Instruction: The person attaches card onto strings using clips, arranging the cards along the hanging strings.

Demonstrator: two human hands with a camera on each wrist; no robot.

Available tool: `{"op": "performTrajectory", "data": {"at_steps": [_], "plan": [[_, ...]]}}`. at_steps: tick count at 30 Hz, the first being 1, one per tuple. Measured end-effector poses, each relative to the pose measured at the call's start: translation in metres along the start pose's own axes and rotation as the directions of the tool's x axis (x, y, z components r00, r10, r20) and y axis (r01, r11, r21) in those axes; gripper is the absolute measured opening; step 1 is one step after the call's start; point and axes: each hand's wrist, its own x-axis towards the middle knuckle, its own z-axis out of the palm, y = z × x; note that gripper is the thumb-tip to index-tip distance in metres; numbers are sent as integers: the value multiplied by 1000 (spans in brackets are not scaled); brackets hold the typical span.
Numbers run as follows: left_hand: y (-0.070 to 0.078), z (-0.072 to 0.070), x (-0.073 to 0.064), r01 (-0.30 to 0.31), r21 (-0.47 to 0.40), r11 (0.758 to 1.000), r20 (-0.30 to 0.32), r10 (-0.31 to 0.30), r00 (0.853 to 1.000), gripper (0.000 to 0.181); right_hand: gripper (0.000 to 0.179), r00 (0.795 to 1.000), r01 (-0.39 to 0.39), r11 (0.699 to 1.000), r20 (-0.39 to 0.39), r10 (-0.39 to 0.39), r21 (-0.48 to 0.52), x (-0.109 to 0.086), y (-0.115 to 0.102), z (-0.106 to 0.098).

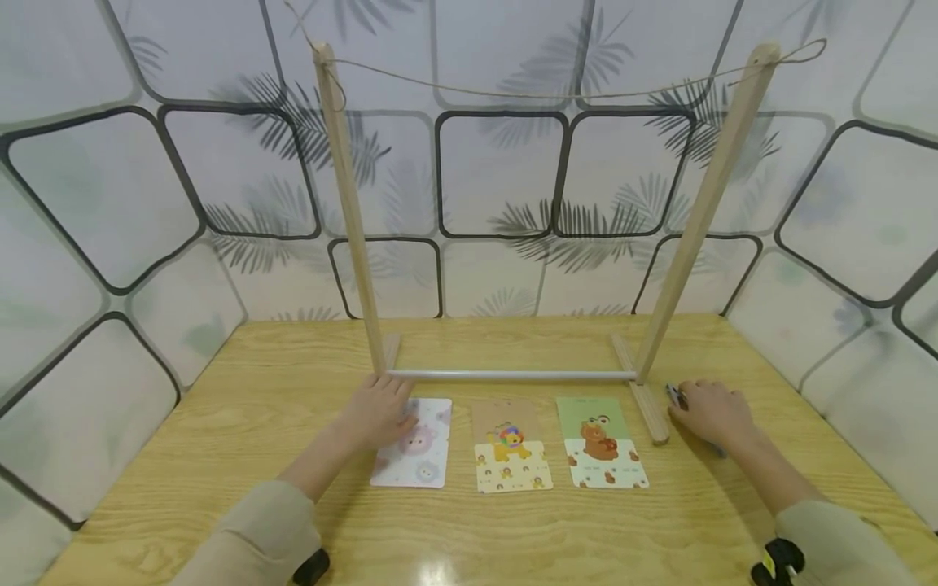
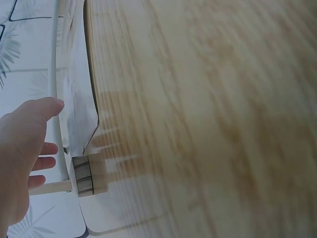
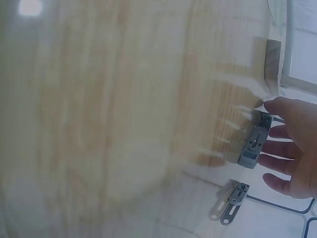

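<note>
My left hand (image 1: 377, 411) reaches over the left side of a purple-and-white patterned card (image 1: 432, 448), its fingers near the left foot of a wooden stand (image 1: 344, 195). In the left wrist view, the left hand's thumb and fingers (image 2: 42, 162) are apart, with nothing visible between them. My right hand (image 1: 711, 411) is low over the table, right of the stand's right foot (image 1: 648, 413). Its fingers spread beside a grey clip-like object (image 3: 252, 146); whether they touch it is unclear. A second small grey piece with a looped end (image 3: 235, 203) lies nearby.
A lion card (image 1: 510, 448) and a bear card (image 1: 602, 443) lie in a row beside the purple one. Twine (image 1: 528, 95) sags between the post tops, and a white rod (image 1: 513, 375) joins the posts low down. Patterned walls (image 1: 498, 179) enclose the wooden table (image 1: 513, 537).
</note>
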Motion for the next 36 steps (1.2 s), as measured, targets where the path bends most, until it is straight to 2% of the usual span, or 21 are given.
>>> {"op": "performTrajectory", "data": {"at_steps": [10,21,25,27,32,36], "plan": [[-1,5,-1,2,-25,1000,105,1,994,56,36,1000,18,1000,10,-18,-7,0,0,-2],[-3,9,-3,25,-46,999,143,-18,990,55,35,1000,29,999,-9,-29,-21,-2,1,0],[-4,11,-2,22,-50,999,126,-15,992,55,37,1000,26,999,-10,-27,-29,-2,1,-1],[-5,12,-1,21,-44,999,108,-16,994,55,32,1000,22,999,-8,-22,-27,-2,1,-2],[-6,11,-1,11,-29,1000,36,-10,999,51,22,1000,11,1000,-18,-11,-9,-3,2,-3],[-6,8,-1,3,-47,999,-5,-3,1000,45,25,1000,1,1000,-23,-1,1,-2,4,-3]]}}
